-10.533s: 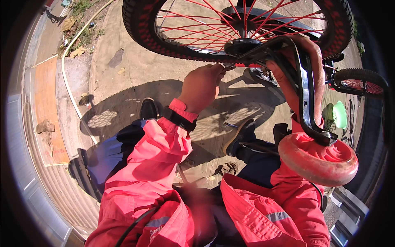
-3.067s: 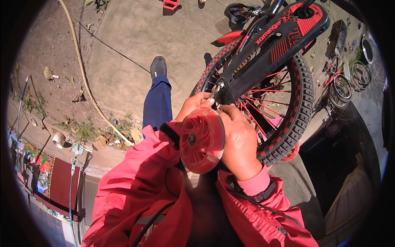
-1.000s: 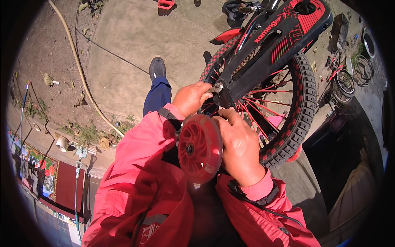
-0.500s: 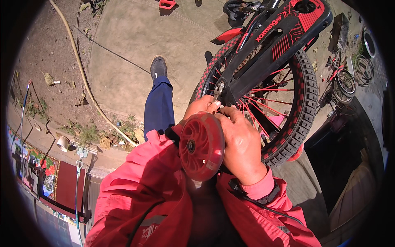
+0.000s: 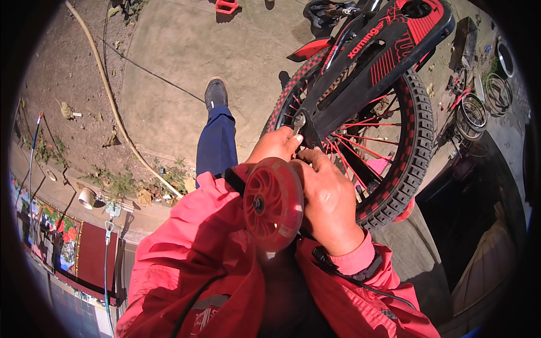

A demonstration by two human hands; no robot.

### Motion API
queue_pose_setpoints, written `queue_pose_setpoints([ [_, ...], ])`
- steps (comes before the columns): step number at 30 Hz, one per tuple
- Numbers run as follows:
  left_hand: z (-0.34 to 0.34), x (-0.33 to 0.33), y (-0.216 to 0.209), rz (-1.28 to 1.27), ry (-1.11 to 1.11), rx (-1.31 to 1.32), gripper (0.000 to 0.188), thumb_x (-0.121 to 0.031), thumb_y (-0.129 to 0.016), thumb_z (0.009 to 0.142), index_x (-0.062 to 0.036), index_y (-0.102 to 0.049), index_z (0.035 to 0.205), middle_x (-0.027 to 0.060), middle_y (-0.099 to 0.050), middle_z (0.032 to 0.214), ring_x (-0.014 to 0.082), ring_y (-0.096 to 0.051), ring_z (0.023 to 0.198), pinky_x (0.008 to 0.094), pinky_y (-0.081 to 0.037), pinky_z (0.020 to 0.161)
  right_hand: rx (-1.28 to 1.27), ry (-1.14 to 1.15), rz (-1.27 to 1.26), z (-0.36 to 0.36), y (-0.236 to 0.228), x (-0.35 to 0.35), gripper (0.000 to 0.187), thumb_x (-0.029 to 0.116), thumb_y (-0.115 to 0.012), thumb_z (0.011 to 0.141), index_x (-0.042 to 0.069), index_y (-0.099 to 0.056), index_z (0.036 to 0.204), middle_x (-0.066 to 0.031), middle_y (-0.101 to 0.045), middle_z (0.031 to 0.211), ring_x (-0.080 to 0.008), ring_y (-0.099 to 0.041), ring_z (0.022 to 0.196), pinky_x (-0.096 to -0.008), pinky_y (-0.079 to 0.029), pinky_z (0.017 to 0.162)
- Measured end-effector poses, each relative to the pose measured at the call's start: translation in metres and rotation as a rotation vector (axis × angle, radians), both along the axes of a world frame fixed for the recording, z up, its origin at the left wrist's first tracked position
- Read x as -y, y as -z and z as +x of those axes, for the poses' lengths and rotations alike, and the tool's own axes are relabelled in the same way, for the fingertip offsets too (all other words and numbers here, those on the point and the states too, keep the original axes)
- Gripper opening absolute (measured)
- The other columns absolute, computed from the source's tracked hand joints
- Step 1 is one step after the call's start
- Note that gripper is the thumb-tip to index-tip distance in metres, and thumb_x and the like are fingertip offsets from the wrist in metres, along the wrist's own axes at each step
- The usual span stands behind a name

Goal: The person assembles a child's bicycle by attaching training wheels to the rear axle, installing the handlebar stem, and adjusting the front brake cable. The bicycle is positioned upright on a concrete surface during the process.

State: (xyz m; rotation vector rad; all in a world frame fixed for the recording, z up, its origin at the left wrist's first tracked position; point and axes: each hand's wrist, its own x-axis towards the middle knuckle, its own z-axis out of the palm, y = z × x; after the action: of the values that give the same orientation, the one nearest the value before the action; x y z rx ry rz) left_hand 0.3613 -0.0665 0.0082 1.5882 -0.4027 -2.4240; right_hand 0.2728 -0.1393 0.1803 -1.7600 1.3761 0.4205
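Note:
My left hand [image 5: 276,147] is closed on a small metal wrench [image 5: 298,123], whose head sits at the rear axle of a child's bicycle. My right hand [image 5: 331,194] is closed beside it, fingers curled round the black bracket [image 5: 311,137] that runs down from the axle; the grip itself is partly hidden. A translucent red training wheel [image 5: 273,204] stands close in front of both hands and covers part of them. Above the hands lies the black chain guard [image 5: 366,62] with red markings. Right of them is the rear wheel's knobby tyre [image 5: 421,146] with red spokes.
A second red small wheel [image 5: 404,210] shows behind the tyre. A red pedal-like piece [image 5: 226,7] lies on the concrete. A hose [image 5: 112,101] runs along the left. Loose wheel rims [image 5: 473,111] lie at right, near a dark box-like object [image 5: 462,208].
The wrench and my left hand have shifted very slightly at the axle. The training wheel has moved a little left and down. My right hand keeps almost the same place.

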Motion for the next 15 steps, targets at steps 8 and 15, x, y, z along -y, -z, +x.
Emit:
queue_pose_setpoints([
  [8, 0.012, -0.004, 0.025, -0.673, 0.290, 0.271, 0.023, -0.026, -0.061, 0.100, -0.0042, -0.058, 0.106, 0.0200, -0.067, 0.089, 0.0408, -0.066, 0.085, 0.0505, -0.050, 0.071, 0.028, 0.009, -0.026, -0.004, 0.002, -0.001, 0.035, 0.006, -0.076, 0.074, 0.006, -0.067, 0.108, -0.0169, -0.064, 0.116, -0.0428, -0.064, 0.112, -0.0457, -0.055, 0.091],
  [15, 0.012, -0.030, 0.034, -0.622, 0.304, 0.296, 0.028, -0.032, -0.062, 0.099, -0.0048, -0.058, 0.106, 0.0220, -0.067, 0.092, 0.0426, -0.066, 0.088, 0.0515, -0.050, 0.073, 0.026, 0.019, -0.027, -0.003, 0.001, -0.002, 0.034, 0.006, -0.075, 0.074, 0.007, -0.066, 0.107, -0.0159, -0.064, 0.116, -0.0427, -0.064, 0.111, -0.0454, -0.055, 0.091],
])
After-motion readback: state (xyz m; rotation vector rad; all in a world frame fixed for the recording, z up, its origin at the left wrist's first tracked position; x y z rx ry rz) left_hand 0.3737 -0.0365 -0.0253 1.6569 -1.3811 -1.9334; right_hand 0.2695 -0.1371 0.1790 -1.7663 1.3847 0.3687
